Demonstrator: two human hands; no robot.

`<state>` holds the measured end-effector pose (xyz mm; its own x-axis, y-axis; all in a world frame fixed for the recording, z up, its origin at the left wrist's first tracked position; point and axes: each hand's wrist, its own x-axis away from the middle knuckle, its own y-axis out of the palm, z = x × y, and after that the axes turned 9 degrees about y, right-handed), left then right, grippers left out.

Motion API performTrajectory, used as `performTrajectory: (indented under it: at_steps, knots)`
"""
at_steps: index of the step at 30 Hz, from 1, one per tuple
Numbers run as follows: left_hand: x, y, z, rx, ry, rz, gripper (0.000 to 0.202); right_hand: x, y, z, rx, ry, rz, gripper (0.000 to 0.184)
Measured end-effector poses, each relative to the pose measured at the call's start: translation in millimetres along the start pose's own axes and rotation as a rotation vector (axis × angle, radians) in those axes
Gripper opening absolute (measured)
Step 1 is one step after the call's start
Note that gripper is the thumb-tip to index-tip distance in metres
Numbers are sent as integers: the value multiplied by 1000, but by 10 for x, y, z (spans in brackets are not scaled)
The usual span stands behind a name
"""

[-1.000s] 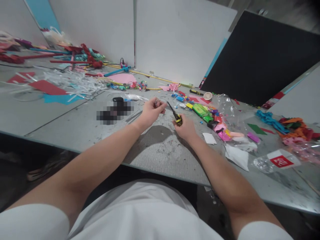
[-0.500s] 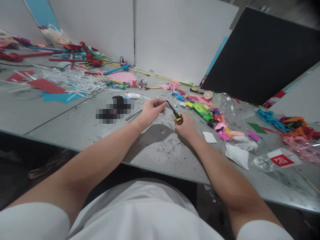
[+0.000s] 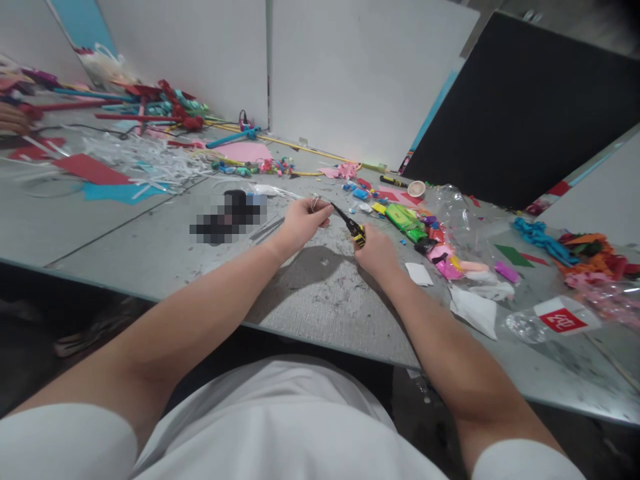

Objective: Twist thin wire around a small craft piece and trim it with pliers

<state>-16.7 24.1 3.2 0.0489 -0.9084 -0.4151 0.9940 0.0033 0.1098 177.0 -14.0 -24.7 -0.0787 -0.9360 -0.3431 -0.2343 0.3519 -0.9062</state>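
Note:
My right hand (image 3: pixel 376 253) is closed round the handles of a pair of black and yellow long-nose pliers (image 3: pixel 354 231). The long dark jaws point up and left, and their tip meets the fingertips of my left hand (image 3: pixel 306 219). Thumb and fingers of that hand pinch a thin, pale wire (image 3: pixel 315 201), which curls in a small loop above them. How the jaws sit on the wire is too small to make out. Both hands are held just above the grey table (image 3: pixel 320 310), over their own shadow.
Green and other coloured clay packets (image 3: pixel 404 220) lie right of my hands, near a clear bottle (image 3: pixel 550 321). White paper strips (image 3: pixel 143 157) and red paper (image 3: pixel 90 169) cover the left side. At the far left, another person's hand (image 3: pixel 14 119) shows. White panels (image 3: pixel 360 73) stand behind.
The wire loop above my left fingers has changed shape, and the pliers have shifted only slightly. Another person's hand has come into view at the far left edge.

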Motion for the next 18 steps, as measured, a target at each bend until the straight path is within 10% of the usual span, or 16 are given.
performTrajectory:
  at_steps: [18]
  knots:
    - [8,4,27,-14,-14,-26,12,-219,42,242,-17,-12,69,30]
